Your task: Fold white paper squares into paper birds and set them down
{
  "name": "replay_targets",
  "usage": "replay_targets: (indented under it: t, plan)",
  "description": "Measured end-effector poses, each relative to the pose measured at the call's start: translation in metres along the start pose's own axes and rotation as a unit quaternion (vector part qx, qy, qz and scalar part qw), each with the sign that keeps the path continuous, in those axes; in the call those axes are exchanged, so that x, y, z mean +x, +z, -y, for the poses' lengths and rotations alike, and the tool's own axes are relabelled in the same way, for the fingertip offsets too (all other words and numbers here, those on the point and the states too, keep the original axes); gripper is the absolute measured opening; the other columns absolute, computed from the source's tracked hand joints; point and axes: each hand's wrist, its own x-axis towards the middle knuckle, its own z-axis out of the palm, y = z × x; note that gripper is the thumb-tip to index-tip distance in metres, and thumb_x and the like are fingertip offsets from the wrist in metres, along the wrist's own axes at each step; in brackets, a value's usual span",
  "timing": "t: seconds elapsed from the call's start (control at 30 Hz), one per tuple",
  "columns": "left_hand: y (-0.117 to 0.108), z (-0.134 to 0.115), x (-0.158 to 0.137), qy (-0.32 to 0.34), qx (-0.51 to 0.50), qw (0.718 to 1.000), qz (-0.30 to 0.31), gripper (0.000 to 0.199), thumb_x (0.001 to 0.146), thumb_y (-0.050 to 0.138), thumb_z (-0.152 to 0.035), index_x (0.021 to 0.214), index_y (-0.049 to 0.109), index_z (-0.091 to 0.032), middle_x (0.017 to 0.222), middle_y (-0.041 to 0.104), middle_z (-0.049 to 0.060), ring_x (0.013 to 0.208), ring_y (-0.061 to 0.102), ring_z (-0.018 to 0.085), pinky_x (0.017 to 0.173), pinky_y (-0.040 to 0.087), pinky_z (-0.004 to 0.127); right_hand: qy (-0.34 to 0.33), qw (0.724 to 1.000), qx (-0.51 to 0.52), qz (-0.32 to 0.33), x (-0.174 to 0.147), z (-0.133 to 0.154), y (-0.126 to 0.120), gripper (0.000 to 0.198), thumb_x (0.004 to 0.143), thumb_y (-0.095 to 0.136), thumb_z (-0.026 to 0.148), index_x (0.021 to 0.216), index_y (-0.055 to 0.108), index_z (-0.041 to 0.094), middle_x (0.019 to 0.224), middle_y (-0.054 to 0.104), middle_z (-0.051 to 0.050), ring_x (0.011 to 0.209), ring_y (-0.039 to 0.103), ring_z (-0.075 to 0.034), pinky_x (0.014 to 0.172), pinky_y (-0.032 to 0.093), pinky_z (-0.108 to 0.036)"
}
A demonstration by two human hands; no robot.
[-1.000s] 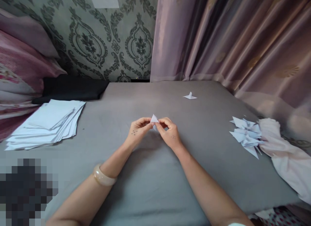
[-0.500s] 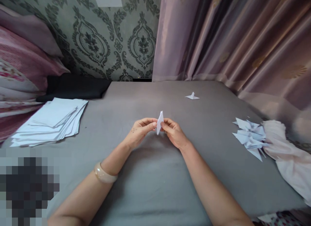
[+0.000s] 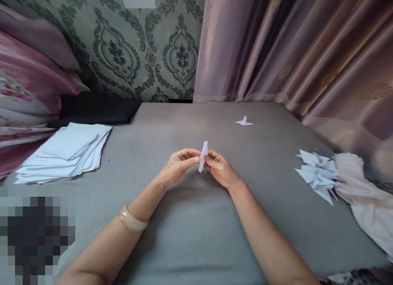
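Note:
A narrow piece of folded white paper point(image 3: 203, 157) stands nearly upright, edge toward me, between my hands over the middle of the grey sheet. My left hand point(image 3: 181, 164) pinches its left side between thumb and fingers. From the other side, my right hand point(image 3: 221, 167) grips the same paper with thumb and fingertips. The paper's tips are slightly split at the top and bottom. Some of my fingertips are hidden behind it. Beyond my hands, a folded paper crane point(image 3: 244, 122) rests on the sheet.
On the left lies a stack of white paper sheets point(image 3: 66, 150), with black folded cloth point(image 3: 98, 109) behind it. Several folded paper cranes point(image 3: 317, 172) are heaped at the right, against pale bunched cloth point(image 3: 356, 178). Purple curtains point(image 3: 224, 48) and a patterned wall point(image 3: 150, 39) border the grey surface point(image 3: 190, 236).
The folded paper has turned slightly, and its top tips show a little more apart. Both hands keep their hold on it, nearly in the same place. The view has shifted a little.

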Motion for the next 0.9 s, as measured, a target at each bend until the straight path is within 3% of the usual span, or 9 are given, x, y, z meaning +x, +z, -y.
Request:
replay_targets:
  t: [0.57,0.9]
  plan:
    - [0.0029,-0.0047,-0.0023,0.004,0.027,1.0,0.0,0.019,0.073,0.078,-0.029,0.083,0.071,-0.015,0.077,0.065,0.003,0.069,0.056,0.011,0.07,0.043,0.026,-0.005,0.999,-0.017,0.033,-0.0007,-0.001,-0.0017,0.026,0.08,0.068,0.046,0.094,0.067,0.024,0.084,0.07,-0.001,0.082,0.065,-0.017,0.082,0.05,-0.035]
    - [0.0015,0.0003,0.0018,0.038,0.1,0.991,-0.085,0.02,0.072,0.077,-0.031,0.083,0.071,-0.016,0.074,0.069,0.002,0.066,0.059,0.012,0.068,0.046,0.025,-0.014,0.995,-0.091,-0.039,0.0006,-0.0031,-0.0016,0.024,0.079,0.067,0.044,0.089,0.071,0.021,0.083,0.071,-0.002,0.077,0.063,-0.016,0.078,0.049,-0.032]
